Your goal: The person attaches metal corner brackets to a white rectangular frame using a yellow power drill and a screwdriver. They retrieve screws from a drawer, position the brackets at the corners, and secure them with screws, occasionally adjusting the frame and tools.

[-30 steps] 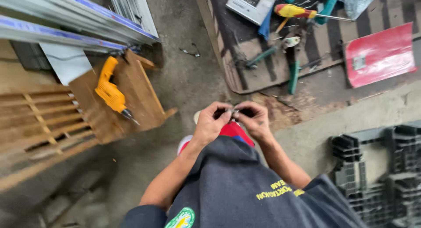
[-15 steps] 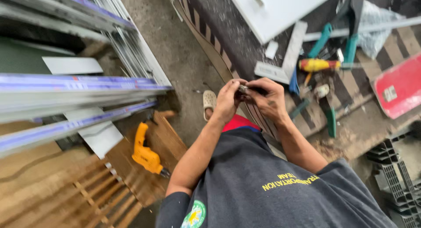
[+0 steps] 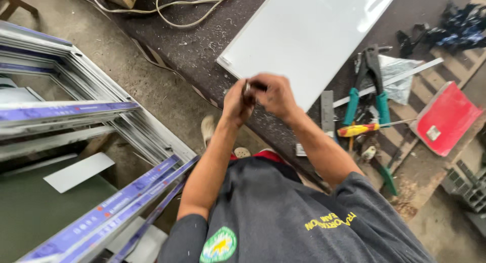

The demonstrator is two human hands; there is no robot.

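Nearest, the left hand (image 3: pixel 235 101) and right hand (image 3: pixel 273 95) are meeting fingertip to fingertip, both pinching a small dark part (image 3: pixel 249 92) (too small to identify) above the dark workbench (image 3: pixel 202 45). Beyond them a white panel (image 3: pixel 309 35) is lying flat; green-handled pliers (image 3: pixel 368 86) and a yellow-handled screwdriver (image 3: pixel 360 129) are resting to the right.

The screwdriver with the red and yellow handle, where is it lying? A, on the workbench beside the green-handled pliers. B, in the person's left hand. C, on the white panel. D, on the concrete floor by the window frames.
A: the screwdriver lies on the dark workbench right beside the green-handled pliers, off the white panel, while both hands pinch a small dark part.
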